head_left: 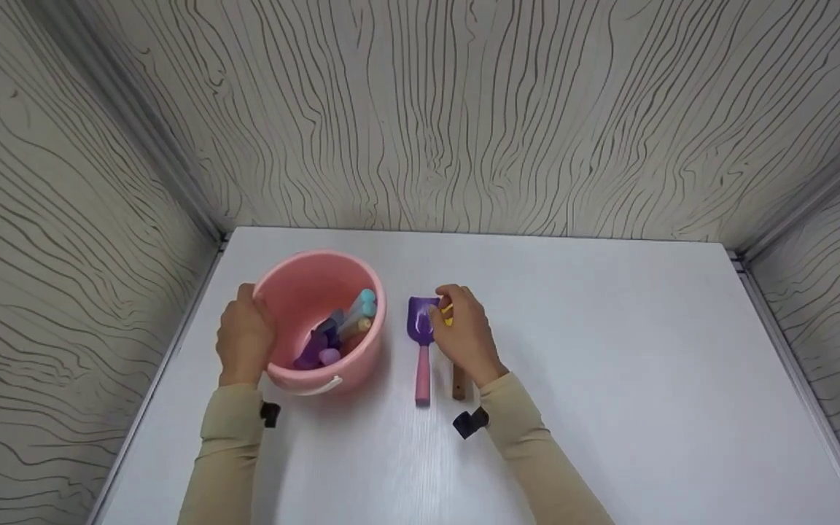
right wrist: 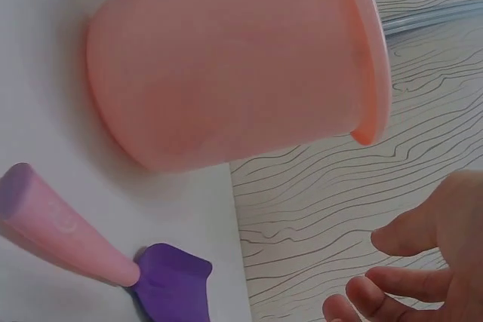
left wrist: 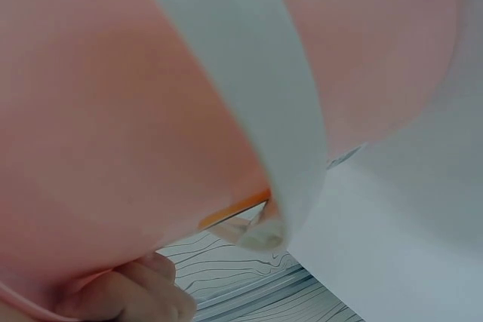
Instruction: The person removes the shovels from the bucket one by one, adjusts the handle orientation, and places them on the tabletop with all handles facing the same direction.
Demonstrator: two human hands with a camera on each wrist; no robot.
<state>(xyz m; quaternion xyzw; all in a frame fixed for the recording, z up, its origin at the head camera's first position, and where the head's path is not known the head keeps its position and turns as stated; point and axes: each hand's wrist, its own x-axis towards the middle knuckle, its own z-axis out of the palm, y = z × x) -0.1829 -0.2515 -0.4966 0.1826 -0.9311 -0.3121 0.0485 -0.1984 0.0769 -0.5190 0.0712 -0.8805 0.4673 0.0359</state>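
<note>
My left hand (head_left: 245,335) grips the left rim of a pink bucket (head_left: 292,299), its thumb side over the edge. The bucket stands on the white table, its mouth leaning toward me in the head view. A toy shovel (head_left: 423,350) with a purple blade and pink handle lies right of the bucket. Over the shovel's blade and a second tool with a brown handle (head_left: 458,383), my right hand (head_left: 467,335) hovers with fingers loosely bent. In the right wrist view nothing shows between its fingers. A yellow part (head_left: 448,313) peeks out beneath this hand, which hides most of that tool.
Inside the bucket lie a purple toy piece (head_left: 310,351), clear tubes with light blue ends (head_left: 362,305) and other small items. A white handle (left wrist: 256,73) hangs along the bucket's side. Wood-patterned walls (head_left: 434,117) enclose the white table (head_left: 646,364).
</note>
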